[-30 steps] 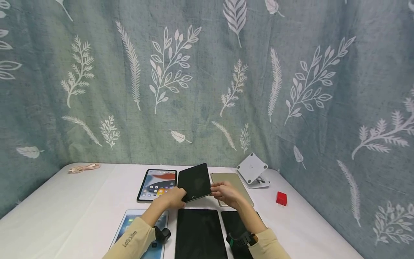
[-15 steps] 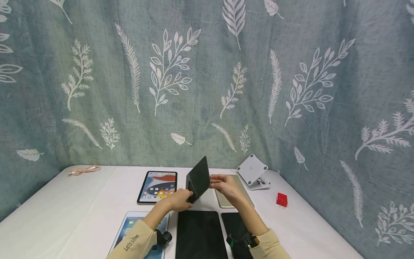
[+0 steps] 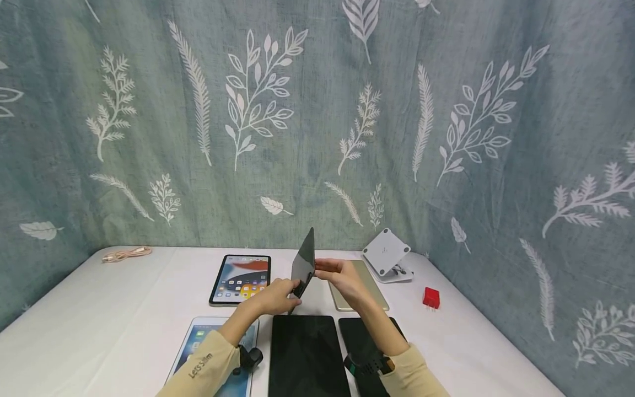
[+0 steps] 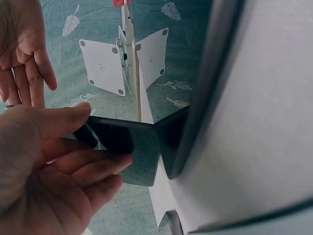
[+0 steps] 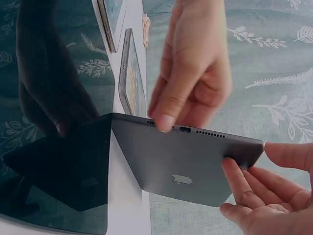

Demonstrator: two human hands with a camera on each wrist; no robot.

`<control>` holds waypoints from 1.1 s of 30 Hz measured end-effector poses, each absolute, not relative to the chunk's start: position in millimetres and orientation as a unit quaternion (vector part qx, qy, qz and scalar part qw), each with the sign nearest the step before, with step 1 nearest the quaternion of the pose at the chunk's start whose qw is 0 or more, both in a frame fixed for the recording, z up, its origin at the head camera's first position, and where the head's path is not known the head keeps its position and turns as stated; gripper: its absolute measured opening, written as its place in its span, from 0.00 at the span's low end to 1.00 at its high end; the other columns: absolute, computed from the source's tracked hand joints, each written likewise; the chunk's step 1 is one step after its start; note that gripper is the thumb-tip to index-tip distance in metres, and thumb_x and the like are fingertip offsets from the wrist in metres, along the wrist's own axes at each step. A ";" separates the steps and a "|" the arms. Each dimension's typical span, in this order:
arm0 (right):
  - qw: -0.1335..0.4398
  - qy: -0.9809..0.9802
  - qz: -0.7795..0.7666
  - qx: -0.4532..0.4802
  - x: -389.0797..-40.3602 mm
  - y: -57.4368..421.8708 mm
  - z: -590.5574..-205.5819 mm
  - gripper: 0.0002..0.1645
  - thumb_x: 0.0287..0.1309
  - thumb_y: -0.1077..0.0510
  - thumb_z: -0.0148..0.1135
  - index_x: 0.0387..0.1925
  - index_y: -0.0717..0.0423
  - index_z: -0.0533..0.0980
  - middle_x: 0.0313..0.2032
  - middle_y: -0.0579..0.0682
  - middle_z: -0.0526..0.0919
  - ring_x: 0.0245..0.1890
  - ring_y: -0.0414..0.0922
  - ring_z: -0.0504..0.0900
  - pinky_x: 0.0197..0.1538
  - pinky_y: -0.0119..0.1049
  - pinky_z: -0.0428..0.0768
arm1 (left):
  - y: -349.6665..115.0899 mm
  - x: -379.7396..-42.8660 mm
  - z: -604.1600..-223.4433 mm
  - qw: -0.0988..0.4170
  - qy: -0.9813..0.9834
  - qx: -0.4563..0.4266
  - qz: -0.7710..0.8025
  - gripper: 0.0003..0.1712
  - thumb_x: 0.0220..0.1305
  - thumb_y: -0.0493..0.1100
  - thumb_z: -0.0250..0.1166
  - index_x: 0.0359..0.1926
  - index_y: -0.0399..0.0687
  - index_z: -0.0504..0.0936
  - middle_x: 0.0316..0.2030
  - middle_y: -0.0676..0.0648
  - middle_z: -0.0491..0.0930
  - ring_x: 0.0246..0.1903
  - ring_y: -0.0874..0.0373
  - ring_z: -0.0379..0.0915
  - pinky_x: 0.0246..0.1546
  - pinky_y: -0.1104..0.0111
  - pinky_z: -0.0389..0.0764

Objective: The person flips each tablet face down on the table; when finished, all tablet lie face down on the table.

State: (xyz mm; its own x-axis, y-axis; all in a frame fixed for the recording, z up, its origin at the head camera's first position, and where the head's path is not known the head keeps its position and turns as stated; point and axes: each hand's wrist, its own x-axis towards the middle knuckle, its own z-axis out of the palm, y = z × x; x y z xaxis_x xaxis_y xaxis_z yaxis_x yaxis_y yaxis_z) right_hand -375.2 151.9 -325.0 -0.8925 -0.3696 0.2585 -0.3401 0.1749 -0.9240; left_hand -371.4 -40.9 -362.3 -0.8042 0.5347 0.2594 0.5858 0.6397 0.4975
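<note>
A small dark-grey tablet (image 3: 303, 259) stands nearly on edge above the middle of the table in the head view. My left hand (image 3: 278, 296) pinches its near edge. The right wrist view shows its grey back (image 5: 161, 156) with an apple logo, and the left thumb beside the charging port. At the other corner my right hand (image 5: 274, 191) has its thumb on the edge and fingers against the back. The tablet's dark glossy screen (image 4: 142, 154) faces the left wrist camera. Just below the hands, a large black tablet (image 3: 307, 355) lies flat.
A lit tablet (image 3: 241, 278) lies back left, a white tablet (image 3: 198, 333) front left. To the right are a gold tablet (image 3: 366, 282), a black tablet (image 3: 353, 336), a folding stand (image 3: 387, 253) and a red charger (image 3: 431, 298). A coiled cable (image 3: 126, 254) lies far left.
The small tablet has turned from its screen facing the head camera to nearly edge-on, its back swinging toward the right. Both hands have stayed at its edges, the right moving slightly left.
</note>
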 end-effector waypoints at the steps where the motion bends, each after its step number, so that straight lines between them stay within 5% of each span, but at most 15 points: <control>1: 0.015 0.765 -0.599 -0.235 -374.7 151.1 -324.1 0.25 0.63 0.66 0.54 0.59 0.76 0.68 0.57 0.69 0.75 0.59 0.59 0.75 0.64 0.50 0.69 | -41.3 -371.9 -361.3 0.046 -0.903 -0.311 -0.295 0.18 0.62 0.35 0.62 0.50 0.27 0.76 0.40 0.34 0.83 0.45 0.39 0.80 0.45 0.51 0.78; 18: 0.063 0.762 -0.570 -0.301 -369.5 144.7 -325.3 0.28 0.65 0.66 0.53 0.64 0.74 0.63 0.64 0.70 0.66 0.63 0.62 0.69 0.67 0.53 0.65 | -44.0 -375.6 -356.4 0.094 -0.883 -0.295 -0.353 0.32 0.63 0.38 0.64 0.63 0.25 0.66 0.58 0.30 0.74 0.55 0.42 0.76 0.55 0.54 0.76; 27: 0.138 0.806 -0.502 -0.283 -367.3 136.1 -340.0 0.31 0.67 0.58 0.54 0.68 0.66 0.61 0.66 0.67 0.66 0.66 0.62 0.66 0.67 0.57 0.63 | -60.9 -371.2 -339.4 0.119 -0.874 -0.257 -0.396 0.54 0.53 0.35 0.72 0.72 0.30 0.46 0.63 0.31 0.69 0.63 0.42 0.68 0.59 0.53 0.72; 33: 0.192 0.836 -0.445 -0.255 -370.6 133.9 -351.7 0.33 0.68 0.56 0.53 0.69 0.66 0.59 0.67 0.68 0.63 0.67 0.63 0.63 0.67 0.59 0.62 | -72.1 -369.6 -332.2 0.142 -0.900 -0.226 -0.345 0.55 0.48 0.37 0.75 0.71 0.29 0.53 0.65 0.32 0.66 0.63 0.41 0.67 0.58 0.52 0.73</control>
State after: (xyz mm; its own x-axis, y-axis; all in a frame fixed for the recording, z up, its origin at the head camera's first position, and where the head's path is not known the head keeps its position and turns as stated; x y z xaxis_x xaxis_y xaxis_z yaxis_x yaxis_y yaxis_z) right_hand -370.6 133.9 -351.7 -0.7957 -0.5983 -0.0942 -0.2562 0.4733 -0.8428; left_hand -369.6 -72.1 -332.2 -0.8580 0.3083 0.4108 0.5038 0.6608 0.5564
